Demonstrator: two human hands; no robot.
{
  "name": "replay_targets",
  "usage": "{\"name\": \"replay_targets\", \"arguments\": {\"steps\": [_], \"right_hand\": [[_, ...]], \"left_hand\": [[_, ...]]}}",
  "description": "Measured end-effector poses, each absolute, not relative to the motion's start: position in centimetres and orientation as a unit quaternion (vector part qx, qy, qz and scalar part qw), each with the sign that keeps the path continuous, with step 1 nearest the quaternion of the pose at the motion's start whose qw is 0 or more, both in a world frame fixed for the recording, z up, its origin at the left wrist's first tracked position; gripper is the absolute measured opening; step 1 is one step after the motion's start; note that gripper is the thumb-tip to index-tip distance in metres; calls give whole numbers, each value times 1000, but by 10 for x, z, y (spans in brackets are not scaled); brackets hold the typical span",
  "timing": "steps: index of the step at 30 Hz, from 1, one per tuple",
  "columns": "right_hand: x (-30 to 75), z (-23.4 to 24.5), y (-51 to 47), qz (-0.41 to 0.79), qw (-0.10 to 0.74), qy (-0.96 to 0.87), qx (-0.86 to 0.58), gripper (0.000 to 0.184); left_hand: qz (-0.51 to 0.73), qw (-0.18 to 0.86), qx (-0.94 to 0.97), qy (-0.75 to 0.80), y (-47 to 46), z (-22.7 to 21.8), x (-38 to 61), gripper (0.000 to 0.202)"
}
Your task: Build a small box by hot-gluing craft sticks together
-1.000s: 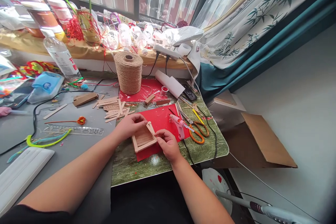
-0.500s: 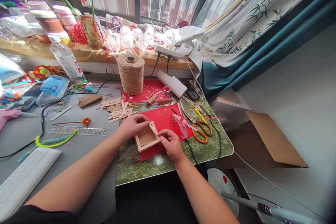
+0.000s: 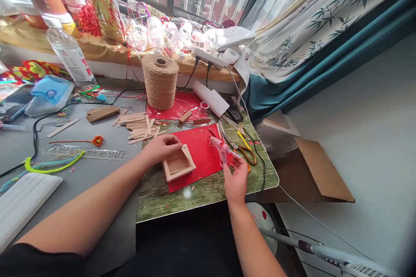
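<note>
A small shallow box made of wooden craft sticks point(image 3: 178, 164) sits on a red sheet point(image 3: 208, 156), its slatted inside facing up. My left hand point(image 3: 164, 147) grips the box at its far left corner, fingers curled over the rim. My right hand point(image 3: 235, 179) is at a pink hot glue gun point(image 3: 222, 149) to the right of the box, thumb and fingers closed around its handle end. A glue stick pokes out of the gun's back. Orange-handled scissors point(image 3: 248, 156) lie just beyond this hand, partly hidden by it.
Loose craft sticks point(image 3: 139, 125) are piled behind my left hand. A twine spool point(image 3: 160, 84) stands at the back, near a rolled white paper point(image 3: 211, 99). A black cable point(image 3: 260, 156) runs along the right side. A clear stencil ruler point(image 3: 87, 152) lies at left.
My right hand has left the box's right rim and moved right to the glue gun. My left hand stays on the box. The view has shifted slightly.
</note>
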State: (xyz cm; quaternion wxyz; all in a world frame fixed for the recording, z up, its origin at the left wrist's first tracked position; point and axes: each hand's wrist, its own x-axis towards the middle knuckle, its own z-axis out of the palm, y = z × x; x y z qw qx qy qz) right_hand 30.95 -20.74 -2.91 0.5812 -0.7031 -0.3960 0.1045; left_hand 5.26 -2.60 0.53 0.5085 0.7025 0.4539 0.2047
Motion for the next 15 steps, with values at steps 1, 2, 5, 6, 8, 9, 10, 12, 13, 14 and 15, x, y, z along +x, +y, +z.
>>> {"name": "replay_targets", "arguments": {"steps": [1,2,5,6,8,9,10,12,13,14,15], "right_hand": [[313,-29,-200,142,554,-407,-713,50],[317,-29,-193,169,526,-419,-720,52],[325,-24,-177,189,464,-455,-736,52],[327,-23,-173,183,452,-466,-738,50],[331,-20,-167,175,436,-490,-734,43],[332,-19,-165,176,429,-502,-730,40],[333,-19,-163,180,426,-509,-726,38],[334,-21,-161,186,427,-510,-723,37],[333,-22,-160,187,432,-505,-723,37],[333,-24,-160,188,440,-498,-723,37],[332,-27,-160,192,449,-490,-722,37]], "left_hand": [[203,509,702,455,-26,6,53,38],[201,511,701,454,-26,6,53,39],[193,513,703,452,-27,7,52,41],[192,512,704,452,-27,7,53,41],[192,509,707,452,-27,7,53,43],[194,506,709,452,-27,7,53,43],[196,502,711,452,-28,8,53,44],[200,494,714,454,-28,9,55,45],[200,491,715,455,-29,10,55,46],[199,489,716,457,-29,10,56,46],[197,487,717,459,-29,10,56,47]]}}
